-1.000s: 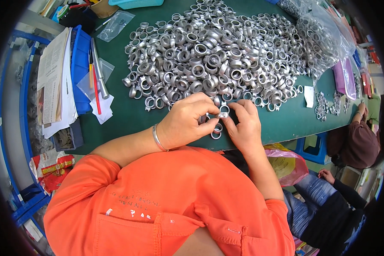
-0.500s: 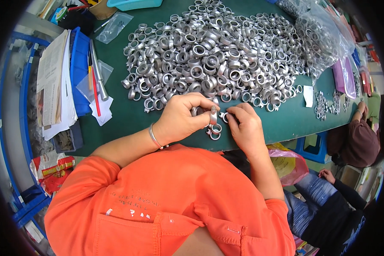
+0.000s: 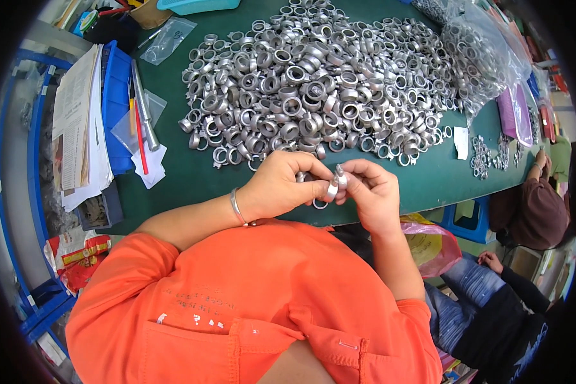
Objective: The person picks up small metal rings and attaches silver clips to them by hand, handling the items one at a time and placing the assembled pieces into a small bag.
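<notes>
My left hand [image 3: 285,185] is closed, pinching a silver metal ring [image 3: 331,191] between thumb and fingers. Part of another ring shows behind its fingers, and one more ring [image 3: 320,204] hangs just below. Meeting it fingertip to fingertip, my right hand [image 3: 370,192] is closed on a similar metal ring [image 3: 342,179] with a small lug on top. The two held rings are side by side and seem to touch. Beyond both hands spreads a large heap of metal rings [image 3: 313,89] on the green table [image 3: 173,185].
At left stand a blue bin [image 3: 116,109], papers [image 3: 80,121], a metal rod [image 3: 144,105] and a red pen [image 3: 140,141]. A clear bag of rings [image 3: 477,57] lies at far right, beside a purple tray [image 3: 511,112]. Other people sit along the right side.
My right hand has brought its ring up against the one in my left hand. The hands are now together, slightly lower than before.
</notes>
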`<move>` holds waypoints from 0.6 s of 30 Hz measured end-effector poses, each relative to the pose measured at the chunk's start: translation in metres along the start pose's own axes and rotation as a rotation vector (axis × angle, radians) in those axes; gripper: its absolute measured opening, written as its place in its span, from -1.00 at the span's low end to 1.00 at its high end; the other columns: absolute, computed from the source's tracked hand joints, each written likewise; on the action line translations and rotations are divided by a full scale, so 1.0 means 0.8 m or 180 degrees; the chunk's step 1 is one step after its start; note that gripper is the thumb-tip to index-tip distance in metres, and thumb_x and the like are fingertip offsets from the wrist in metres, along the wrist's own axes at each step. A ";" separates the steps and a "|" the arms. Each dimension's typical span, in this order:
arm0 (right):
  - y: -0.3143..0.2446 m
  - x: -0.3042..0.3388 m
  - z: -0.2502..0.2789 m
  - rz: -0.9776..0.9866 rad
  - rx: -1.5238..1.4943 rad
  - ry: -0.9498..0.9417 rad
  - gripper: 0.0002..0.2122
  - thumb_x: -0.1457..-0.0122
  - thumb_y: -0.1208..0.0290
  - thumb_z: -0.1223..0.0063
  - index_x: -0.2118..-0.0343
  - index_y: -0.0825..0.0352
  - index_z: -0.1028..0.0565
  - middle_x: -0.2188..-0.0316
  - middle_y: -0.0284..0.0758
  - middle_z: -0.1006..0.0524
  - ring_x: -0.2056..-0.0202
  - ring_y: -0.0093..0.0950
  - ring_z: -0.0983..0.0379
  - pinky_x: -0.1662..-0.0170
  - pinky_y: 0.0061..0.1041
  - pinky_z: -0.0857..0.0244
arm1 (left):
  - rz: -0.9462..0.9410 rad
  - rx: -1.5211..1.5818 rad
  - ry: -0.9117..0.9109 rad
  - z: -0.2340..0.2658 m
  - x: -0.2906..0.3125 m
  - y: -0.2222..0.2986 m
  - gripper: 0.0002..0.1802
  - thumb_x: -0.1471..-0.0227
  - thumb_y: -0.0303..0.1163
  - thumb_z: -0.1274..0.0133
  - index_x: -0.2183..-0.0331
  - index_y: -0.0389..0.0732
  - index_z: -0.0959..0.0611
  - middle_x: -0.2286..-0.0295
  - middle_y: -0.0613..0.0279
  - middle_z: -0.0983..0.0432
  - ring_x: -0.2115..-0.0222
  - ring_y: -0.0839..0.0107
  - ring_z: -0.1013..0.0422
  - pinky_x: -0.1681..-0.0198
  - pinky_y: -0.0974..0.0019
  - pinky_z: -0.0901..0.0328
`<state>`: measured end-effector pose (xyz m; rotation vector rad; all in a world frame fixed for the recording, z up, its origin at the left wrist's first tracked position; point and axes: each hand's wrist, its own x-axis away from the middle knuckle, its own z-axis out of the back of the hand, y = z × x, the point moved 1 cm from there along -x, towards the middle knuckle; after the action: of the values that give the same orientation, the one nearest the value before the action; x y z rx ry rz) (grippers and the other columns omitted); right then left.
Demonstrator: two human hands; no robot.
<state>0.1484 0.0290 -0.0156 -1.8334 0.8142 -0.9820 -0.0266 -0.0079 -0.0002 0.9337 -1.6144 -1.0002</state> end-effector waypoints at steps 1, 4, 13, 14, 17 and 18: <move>0.000 0.002 -0.005 0.0390 0.0108 -0.0004 -0.92 -0.06 0.66 0.06 0.38 0.50 -0.45 0.47 -0.31 -0.47 0.50 -0.60 -0.45 0.46 -0.71 -0.35 | 0.0000 0.0002 0.0000 0.000 0.000 -0.001 -0.90 0.09 -0.59 -0.06 0.41 -0.37 -0.59 0.47 0.23 -0.45 0.58 0.62 -0.38 0.57 0.59 -0.25; 0.003 0.003 -0.007 0.1154 0.0760 0.0182 -0.90 -0.01 0.73 0.05 0.39 0.48 -0.45 0.39 -0.29 -0.43 0.46 -0.59 -0.44 0.44 -0.69 -0.35 | -0.0291 -0.0038 -0.0058 -0.001 0.001 -0.003 -0.90 0.10 -0.59 -0.07 0.42 -0.36 -0.59 0.47 0.23 -0.45 0.58 0.61 -0.39 0.57 0.61 -0.25; -0.003 0.002 -0.007 0.2305 0.1877 0.0427 -0.81 0.14 0.79 -0.04 0.43 0.43 -0.45 0.44 -0.24 -0.45 0.45 -0.50 -0.43 0.42 -0.63 -0.33 | -0.1610 -0.1279 0.0285 0.001 0.001 0.002 -0.85 0.26 -0.65 -0.12 0.49 -0.27 -0.61 0.53 0.20 -0.49 0.47 0.37 -0.42 0.19 0.32 -0.30; -0.003 0.002 -0.006 0.2452 0.1969 0.0446 -0.81 0.16 0.80 -0.05 0.43 0.42 -0.45 0.45 -0.24 -0.45 0.45 -0.47 -0.43 0.41 -0.60 -0.33 | -0.1688 -0.1300 0.0306 0.001 0.001 0.003 -0.84 0.27 -0.66 -0.12 0.49 -0.27 -0.61 0.53 0.20 -0.48 0.47 0.38 -0.42 0.20 0.33 -0.30; -0.004 0.004 -0.008 0.2528 0.1972 0.0495 -0.80 0.19 0.80 -0.06 0.45 0.41 -0.45 0.44 -0.23 -0.46 0.45 -0.45 -0.43 0.40 -0.57 -0.33 | -0.1807 -0.1314 0.0304 0.001 0.000 0.003 -0.84 0.27 -0.67 -0.12 0.48 -0.28 -0.61 0.53 0.20 -0.48 0.47 0.38 -0.42 0.21 0.34 -0.31; -0.003 0.002 -0.007 0.2527 0.1968 0.0491 -0.80 0.19 0.80 -0.06 0.45 0.41 -0.45 0.44 -0.23 -0.46 0.45 -0.45 -0.43 0.40 -0.57 -0.33 | -0.1845 -0.1323 0.0300 0.001 0.000 0.003 -0.83 0.27 -0.67 -0.12 0.48 -0.28 -0.61 0.53 0.20 -0.48 0.46 0.39 -0.42 0.21 0.34 -0.31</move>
<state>0.1447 0.0261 -0.0116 -0.7950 1.0621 -0.7269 -0.0278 -0.0071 0.0021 1.1558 -1.0054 -1.5868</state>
